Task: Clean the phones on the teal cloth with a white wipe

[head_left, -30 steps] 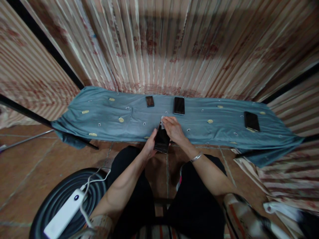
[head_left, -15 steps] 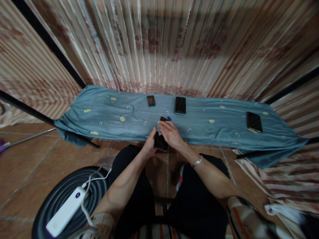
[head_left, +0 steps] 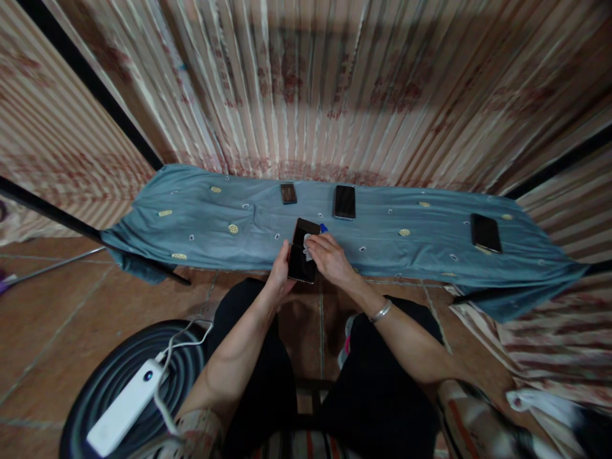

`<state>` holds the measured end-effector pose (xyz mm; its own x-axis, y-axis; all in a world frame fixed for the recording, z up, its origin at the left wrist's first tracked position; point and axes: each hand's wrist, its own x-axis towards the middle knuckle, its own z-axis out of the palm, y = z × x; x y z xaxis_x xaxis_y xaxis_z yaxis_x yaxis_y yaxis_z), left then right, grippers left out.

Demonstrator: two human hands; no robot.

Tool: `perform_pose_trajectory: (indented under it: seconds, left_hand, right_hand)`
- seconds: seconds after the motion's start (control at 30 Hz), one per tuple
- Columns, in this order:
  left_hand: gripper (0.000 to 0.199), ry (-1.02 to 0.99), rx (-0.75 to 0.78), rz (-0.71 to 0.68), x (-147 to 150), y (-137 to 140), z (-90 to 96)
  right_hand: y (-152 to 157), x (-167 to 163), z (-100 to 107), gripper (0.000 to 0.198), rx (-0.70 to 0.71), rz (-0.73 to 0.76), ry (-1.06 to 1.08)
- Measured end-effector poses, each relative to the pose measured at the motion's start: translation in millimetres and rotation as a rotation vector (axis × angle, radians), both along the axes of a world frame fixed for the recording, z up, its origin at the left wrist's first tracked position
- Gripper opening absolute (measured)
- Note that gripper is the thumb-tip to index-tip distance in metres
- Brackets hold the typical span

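My left hand (head_left: 281, 271) grips a dark smartphone (head_left: 301, 262) by its left side, above the near edge of the cloth-covered bench. A small crumpled whitish wipe (head_left: 306, 247) is pinched in the fingers of my right hand (head_left: 331, 256) and pressed against the phone's dark face. Just beyond those fingers shows a small blue item (head_left: 324, 227), partly hidden, its kind unclear. Farther back on the cloth lie a second dark phone (head_left: 344, 202) and a small dark square case (head_left: 288, 193). Another dark phone (head_left: 486, 233) rests at the right.
A patterned blue-green cloth (head_left: 253, 245) covers the low bench, framed by black poles (head_left: 95, 83). Striped curtains (head_left: 306, 95) hang behind. At lower left, a white power bank (head_left: 125, 408) with a cable lies on a round black ridged stool (head_left: 90, 376).
The phone in my left hand has shifted slightly left and up, and my right hand with the wipe has moved a little down it, baring more of its upper end.
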<state>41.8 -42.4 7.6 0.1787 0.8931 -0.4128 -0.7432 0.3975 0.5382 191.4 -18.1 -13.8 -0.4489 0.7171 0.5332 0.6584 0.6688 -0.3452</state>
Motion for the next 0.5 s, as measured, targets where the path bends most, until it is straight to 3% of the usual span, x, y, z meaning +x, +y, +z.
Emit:
perform_pose_trajectory:
  seconds: [0.5]
  left_hand:
    - [0.054, -0.013, -0.002, -0.054, -7, -3, 10.5]
  right_hand:
    - [10, 13, -3, 0.038, 0.002, -0.041, 0.003]
